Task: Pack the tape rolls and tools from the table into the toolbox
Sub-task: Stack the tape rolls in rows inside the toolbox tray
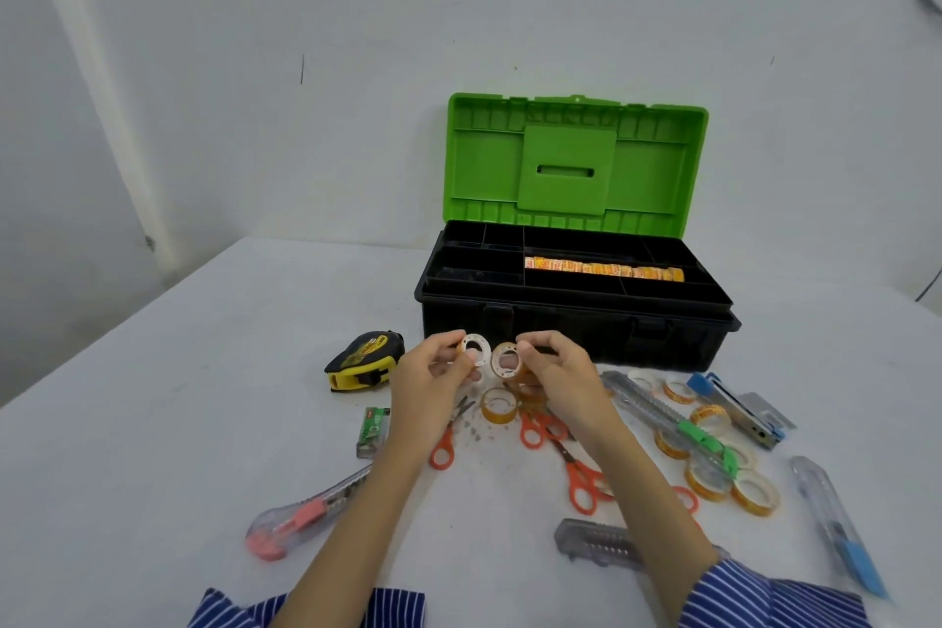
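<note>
The black toolbox (571, 337) stands open at the back of the table, its green lid (576, 158) upright. A row of yellow tape rolls (604, 269) lies in its tray. My left hand (430, 382) pinches a small white-faced tape roll (474, 348) just in front of the box. Right beside it, my right hand (558, 372) pinches an orange-rimmed tape roll (506, 362). Another loose tape roll (498, 404) lies on the table under my hands. Several more tape rolls (724, 474) are scattered at the right.
A yellow-black tape measure (364, 360) sits left of my hands. Orange scissors (576, 464), a green lighter (373, 431), and box cutters in pink (301, 515), green (668, 418), blue (836, 520) and grey (596, 538) lie about. A blue stapler-like tool (739, 405) is at the right.
</note>
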